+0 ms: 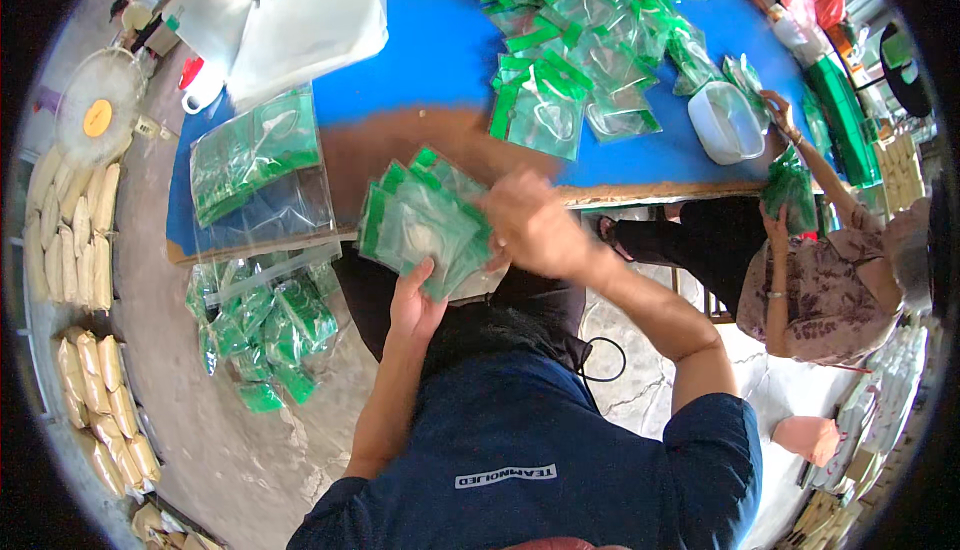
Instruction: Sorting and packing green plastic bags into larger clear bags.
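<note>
My left hand (pixel 414 302) is closed on the lower edge of a fanned stack of clear plastic packets (pixel 410 228) with green bands. They are held just off the near table edge, above my lap. At the right side of the stack is my right hand (pixel 538 225), blurred by motion, so its fingers and anything in them cannot be made out. To the left, a large clear bag (pixel 325 195) lies on the table with similar green packets (pixel 255 150) in or under it. A big heap of such packets (pixel 590 40) covers the table's far right.
The blue table (pixel 430 40) carries a large whitish bin (pixel 290 30) and a white tub (pixel 725 122). More green packets (pixel 265 325) hang or lie below the left edge. A co-worker (pixel 820 290) at right handles packets. A fan (pixel 97 118) and stacked packages (pixel 70 225) stand left.
</note>
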The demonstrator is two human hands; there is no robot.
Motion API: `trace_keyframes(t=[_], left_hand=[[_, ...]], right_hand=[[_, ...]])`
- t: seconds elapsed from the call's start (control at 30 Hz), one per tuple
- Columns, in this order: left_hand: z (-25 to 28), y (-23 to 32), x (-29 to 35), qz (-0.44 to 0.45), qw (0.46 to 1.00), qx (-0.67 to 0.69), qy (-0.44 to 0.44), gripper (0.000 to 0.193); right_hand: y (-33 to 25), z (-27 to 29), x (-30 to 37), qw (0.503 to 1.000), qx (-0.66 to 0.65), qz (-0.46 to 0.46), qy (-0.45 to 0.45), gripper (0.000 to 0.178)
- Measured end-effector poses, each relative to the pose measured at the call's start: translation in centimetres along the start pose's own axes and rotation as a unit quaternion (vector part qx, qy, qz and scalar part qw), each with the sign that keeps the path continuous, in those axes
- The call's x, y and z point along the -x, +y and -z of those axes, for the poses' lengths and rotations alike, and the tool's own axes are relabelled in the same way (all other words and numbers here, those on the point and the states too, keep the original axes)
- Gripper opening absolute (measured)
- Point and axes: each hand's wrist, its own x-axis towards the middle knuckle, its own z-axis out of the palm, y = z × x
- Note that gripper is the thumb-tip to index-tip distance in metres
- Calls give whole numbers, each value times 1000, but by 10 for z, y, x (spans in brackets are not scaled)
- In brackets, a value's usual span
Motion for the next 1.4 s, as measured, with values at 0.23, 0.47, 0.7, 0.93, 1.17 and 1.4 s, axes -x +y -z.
trace_keyframes(t=[0.23, 0.47, 0.7, 0.93, 1.17, 1.4], left_hand=[[9, 1, -1, 16, 997, 24, -75, 65], [12, -7, -13, 6, 999, -27, 40, 46], [3, 15, 17, -9, 999, -41, -18, 56], [44, 32, 22, 22, 994, 45, -95, 66], [12, 0, -3, 29, 995, 42, -87, 67], [7, -4, -5, -8, 999, -35, -23, 55]], right_hand=[[31, 5, 6, 982, 94, -110, 122, 50], [18, 1, -31, 956, 24, -248, 154, 37], [23, -3, -25, 973, 60, -153, 162, 52], [13, 2, -9, 992, -30, 15, 119, 48], [-64, -9, -6, 706, -599, -327, 188, 14], [0, 5, 1, 954, 23, -193, 228, 40]])
